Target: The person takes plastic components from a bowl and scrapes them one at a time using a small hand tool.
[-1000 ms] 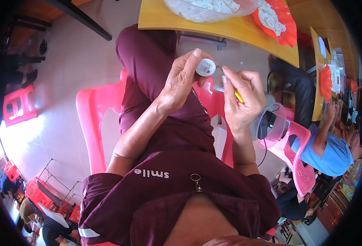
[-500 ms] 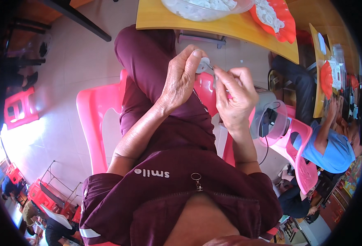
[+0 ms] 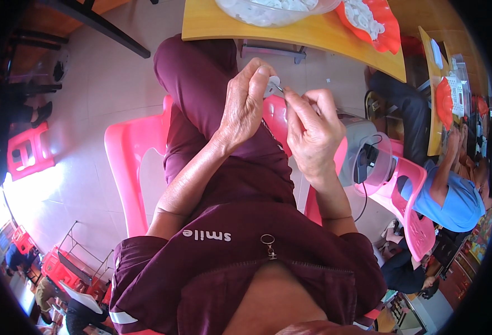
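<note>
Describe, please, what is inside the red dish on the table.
Many small white pieces lie heaped in the red dish. They cover its bottom, so anything underneath cannot be seen.

Left fingers (image 3: pixel 261 78) hold a white piece (image 3: pixel 274 81), right fingers (image 3: pixel 300 106) a thin metal tool (image 3: pixel 279 87)

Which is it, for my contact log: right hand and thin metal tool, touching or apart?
Touching: the head view shows the right hand gripping the thin metal tool, whose shaft sticks out from its fingers.
</note>
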Tool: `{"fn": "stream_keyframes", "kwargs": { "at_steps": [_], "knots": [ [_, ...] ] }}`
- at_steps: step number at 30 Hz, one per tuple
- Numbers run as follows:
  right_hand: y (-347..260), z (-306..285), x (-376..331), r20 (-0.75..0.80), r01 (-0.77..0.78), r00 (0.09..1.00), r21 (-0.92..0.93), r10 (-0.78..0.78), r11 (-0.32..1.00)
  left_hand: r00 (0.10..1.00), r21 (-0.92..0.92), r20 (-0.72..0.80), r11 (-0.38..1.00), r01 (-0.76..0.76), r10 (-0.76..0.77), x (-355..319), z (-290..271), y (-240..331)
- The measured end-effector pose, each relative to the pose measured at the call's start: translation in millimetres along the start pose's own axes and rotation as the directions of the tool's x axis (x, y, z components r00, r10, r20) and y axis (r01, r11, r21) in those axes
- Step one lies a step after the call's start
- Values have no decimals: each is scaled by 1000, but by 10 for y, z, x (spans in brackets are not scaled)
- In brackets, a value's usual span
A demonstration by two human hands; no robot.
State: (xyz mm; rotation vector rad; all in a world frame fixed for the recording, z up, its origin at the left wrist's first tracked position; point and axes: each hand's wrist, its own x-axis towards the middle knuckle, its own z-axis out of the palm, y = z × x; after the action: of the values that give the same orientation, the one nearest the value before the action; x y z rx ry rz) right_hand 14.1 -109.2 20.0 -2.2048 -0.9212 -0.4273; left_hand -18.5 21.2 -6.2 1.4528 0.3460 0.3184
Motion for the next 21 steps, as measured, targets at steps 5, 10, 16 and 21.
{"fn": "stream_keyframes", "kwargs": {
  "at_steps": [5,10,16,21],
  "knots": [
    [-40,-6,-4,39,-8,999,-42,9,999,999,54,9,998,-37,37,5,0,-44],
    [-103,-25,7,92,-43,995,-82,50,996,988,142,-25,979,-148,153,19,33,-89],
    [-96,-55,32,160,-60,985,-12,61,998,981,151,-32,971,-183,190,18,34,-141],
    [-46,-51,36,212,-90,975,127,61,988,987,122,-58,982,-143,151,20,38,-156]
  ]
}}
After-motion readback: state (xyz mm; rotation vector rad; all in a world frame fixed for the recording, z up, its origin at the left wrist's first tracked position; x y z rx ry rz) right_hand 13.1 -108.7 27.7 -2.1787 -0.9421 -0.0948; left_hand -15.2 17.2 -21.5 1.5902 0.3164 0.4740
